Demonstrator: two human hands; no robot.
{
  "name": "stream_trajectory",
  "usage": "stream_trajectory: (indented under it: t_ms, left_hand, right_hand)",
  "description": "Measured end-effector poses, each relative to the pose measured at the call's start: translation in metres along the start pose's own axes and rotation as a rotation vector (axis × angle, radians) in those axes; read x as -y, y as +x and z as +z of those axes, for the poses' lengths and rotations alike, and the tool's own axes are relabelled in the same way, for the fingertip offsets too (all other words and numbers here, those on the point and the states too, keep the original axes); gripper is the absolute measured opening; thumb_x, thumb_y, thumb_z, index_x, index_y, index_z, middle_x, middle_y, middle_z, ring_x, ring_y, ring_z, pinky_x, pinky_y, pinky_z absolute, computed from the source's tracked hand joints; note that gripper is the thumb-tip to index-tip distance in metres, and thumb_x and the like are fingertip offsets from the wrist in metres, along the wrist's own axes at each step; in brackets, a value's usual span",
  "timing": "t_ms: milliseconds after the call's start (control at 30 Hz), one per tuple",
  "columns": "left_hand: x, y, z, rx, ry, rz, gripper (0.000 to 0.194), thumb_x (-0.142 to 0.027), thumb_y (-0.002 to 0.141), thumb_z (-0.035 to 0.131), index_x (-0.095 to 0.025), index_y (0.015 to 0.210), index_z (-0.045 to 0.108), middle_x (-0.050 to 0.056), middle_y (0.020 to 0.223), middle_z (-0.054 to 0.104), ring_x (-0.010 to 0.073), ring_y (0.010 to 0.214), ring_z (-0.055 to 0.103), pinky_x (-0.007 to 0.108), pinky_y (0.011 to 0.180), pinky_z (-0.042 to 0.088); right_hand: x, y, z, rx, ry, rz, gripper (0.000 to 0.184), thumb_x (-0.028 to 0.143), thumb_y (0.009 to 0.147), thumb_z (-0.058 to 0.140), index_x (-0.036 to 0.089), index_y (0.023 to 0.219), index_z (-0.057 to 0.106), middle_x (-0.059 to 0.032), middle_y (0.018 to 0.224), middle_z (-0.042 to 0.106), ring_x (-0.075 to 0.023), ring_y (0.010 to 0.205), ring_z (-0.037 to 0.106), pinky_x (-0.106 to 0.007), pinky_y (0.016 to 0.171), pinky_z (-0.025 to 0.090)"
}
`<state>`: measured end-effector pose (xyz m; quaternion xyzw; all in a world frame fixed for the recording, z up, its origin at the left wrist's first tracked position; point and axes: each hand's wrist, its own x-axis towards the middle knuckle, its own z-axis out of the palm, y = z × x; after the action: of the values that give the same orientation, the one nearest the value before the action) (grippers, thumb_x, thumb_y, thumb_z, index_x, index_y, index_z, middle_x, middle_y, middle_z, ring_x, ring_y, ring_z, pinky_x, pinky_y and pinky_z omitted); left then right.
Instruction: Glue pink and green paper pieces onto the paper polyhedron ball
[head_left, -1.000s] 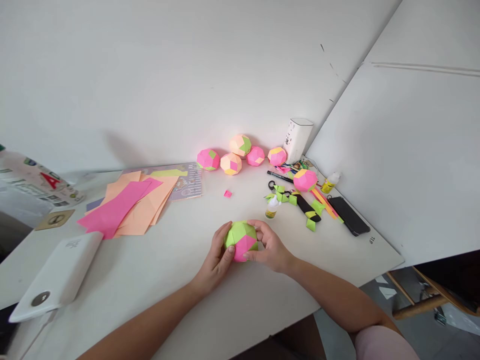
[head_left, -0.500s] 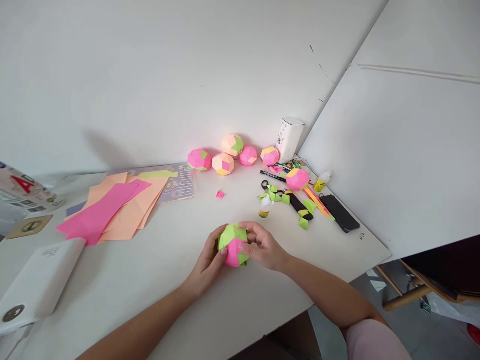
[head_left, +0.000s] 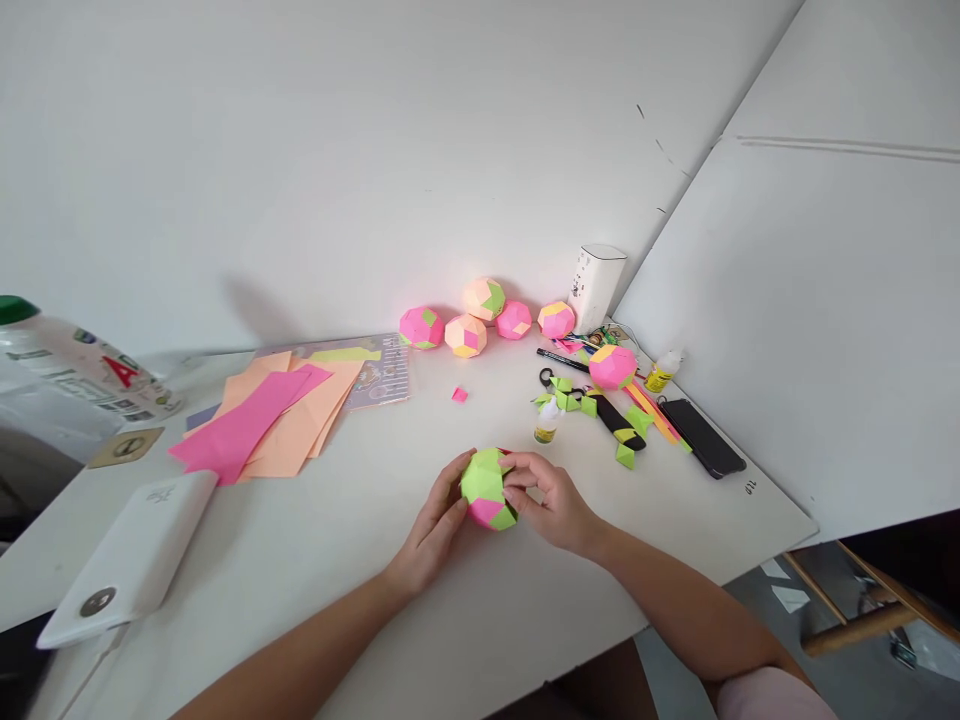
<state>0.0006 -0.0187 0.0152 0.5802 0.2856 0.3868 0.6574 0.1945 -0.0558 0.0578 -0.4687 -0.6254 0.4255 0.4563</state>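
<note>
A faceted paper ball [head_left: 484,480] in green and pink is held between both hands, just above the front part of the white table. My left hand [head_left: 433,530] curves around its left side, thumb on the near face. My right hand [head_left: 551,503] grips its right edge between thumb and fingers, where a dark gap shows in the paper. Beyond the hands stands a small glue bottle [head_left: 547,420] with a white cap. Several folded green paper pieces [head_left: 571,400] lie around black-handled scissors [head_left: 616,424]. A small pink paper piece [head_left: 460,395] lies farther left.
Finished-looking paper balls [head_left: 466,336] line the wall, another [head_left: 613,367] sits nearer right. Pink and peach sheets [head_left: 255,425], a white power bank [head_left: 142,545] and a large bottle [head_left: 90,370] are left. A phone [head_left: 701,438] and second glue bottle [head_left: 663,372] lie right.
The view has shifted a little left, so the table's things appear farther right. The ball has turned in my hands, showing more green and less pink.
</note>
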Motion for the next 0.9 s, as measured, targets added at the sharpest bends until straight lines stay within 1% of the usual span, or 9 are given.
stream_trajectory:
  t_ms: [100,233,333,400,500,600,667,767,900]
  left_hand:
    - [-0.001,0.0,0.0,0.001,0.011,-0.002,0.051,-0.041,0.093,0.047,-0.028,0.142,0.037,0.004,0.152,0.036,0.0276,0.141,0.03,0.041,0.114,0.032]
    - [0.0,0.001,0.0,-0.076,0.067,0.002,0.048,-0.043,0.093,0.047,-0.027,0.138,0.041,0.005,0.149,0.04,0.0274,0.139,0.032,0.041,0.114,0.031]
    - [0.002,0.003,0.001,-0.155,0.035,-0.036,0.042,-0.046,0.094,0.046,-0.025,0.13,0.048,0.007,0.141,0.049,0.0276,0.134,0.04,0.044,0.113,0.032]
    - [0.004,0.006,0.001,-0.201,-0.028,-0.079,0.041,-0.048,0.093,0.047,-0.023,0.125,0.05,0.009,0.136,0.054,0.0283,0.131,0.045,0.046,0.111,0.033]
    - [0.009,0.009,0.0,-0.244,-0.123,-0.121,0.04,-0.049,0.093,0.047,-0.023,0.123,0.05,0.01,0.135,0.055,0.0283,0.129,0.048,0.047,0.11,0.035]
    - [0.014,0.01,-0.002,-0.261,-0.166,-0.103,0.037,-0.048,0.093,0.048,-0.023,0.121,0.051,0.009,0.136,0.054,0.027,0.131,0.046,0.046,0.112,0.033]
    - [0.016,0.01,-0.003,-0.27,-0.167,-0.096,0.037,-0.047,0.093,0.049,-0.023,0.12,0.052,0.009,0.137,0.053,0.0269,0.132,0.045,0.046,0.114,0.031]
    - [0.016,0.01,-0.003,-0.289,-0.161,-0.111,0.037,-0.049,0.091,0.05,-0.023,0.118,0.054,0.009,0.137,0.052,0.0278,0.132,0.045,0.047,0.114,0.032]
    - [0.011,0.01,-0.001,-0.294,-0.166,-0.135,0.039,-0.048,0.091,0.051,-0.022,0.119,0.053,0.01,0.134,0.055,0.0284,0.13,0.047,0.048,0.113,0.033]
  right_hand:
    - [0.002,0.001,0.001,-0.044,-0.019,-0.002,0.024,0.03,0.089,0.056,0.025,0.112,0.055,-0.0031,0.086,0.073,-0.0222,0.093,0.068,-0.038,0.083,0.051]
    - [0.0,0.004,0.001,-0.165,0.035,0.066,0.021,0.032,0.085,0.062,0.024,0.103,0.058,-0.005,0.09,0.075,-0.0225,0.092,0.069,-0.037,0.079,0.052]
    - [-0.003,0.006,-0.002,-0.262,0.14,0.093,0.018,0.037,0.083,0.065,0.023,0.088,0.057,-0.0054,0.084,0.074,-0.0222,0.087,0.07,-0.037,0.077,0.052]
    - [-0.005,0.009,-0.004,-0.321,0.215,0.106,0.024,0.042,0.08,0.068,0.022,0.081,0.054,-0.0041,0.077,0.072,-0.0214,0.08,0.07,-0.037,0.075,0.052]
    - [-0.007,0.014,-0.009,-0.398,0.295,0.133,0.031,0.046,0.077,0.071,0.022,0.076,0.051,0.0005,0.062,0.067,-0.0182,0.066,0.066,-0.037,0.071,0.051]
    - [-0.009,0.019,-0.013,-0.424,0.377,0.196,0.036,0.05,0.075,0.071,0.022,0.072,0.049,0.0044,0.05,0.059,-0.0166,0.058,0.061,-0.036,0.069,0.049]
    - [-0.012,0.022,-0.014,-0.42,0.431,0.267,0.042,0.055,0.073,0.072,0.023,0.067,0.045,0.0067,0.043,0.052,-0.0158,0.053,0.056,-0.034,0.063,0.046]
    - [-0.016,0.024,-0.017,-0.413,0.485,0.36,0.05,0.063,0.071,0.068,0.023,0.057,0.041,0.0065,0.042,0.044,-0.0152,0.05,0.052,-0.031,0.056,0.041]
    - [-0.019,0.027,-0.02,-0.437,0.492,0.373,0.053,0.067,0.072,0.063,0.02,0.053,0.047,0.0026,0.049,0.048,-0.0142,0.052,0.05,-0.029,0.052,0.039]
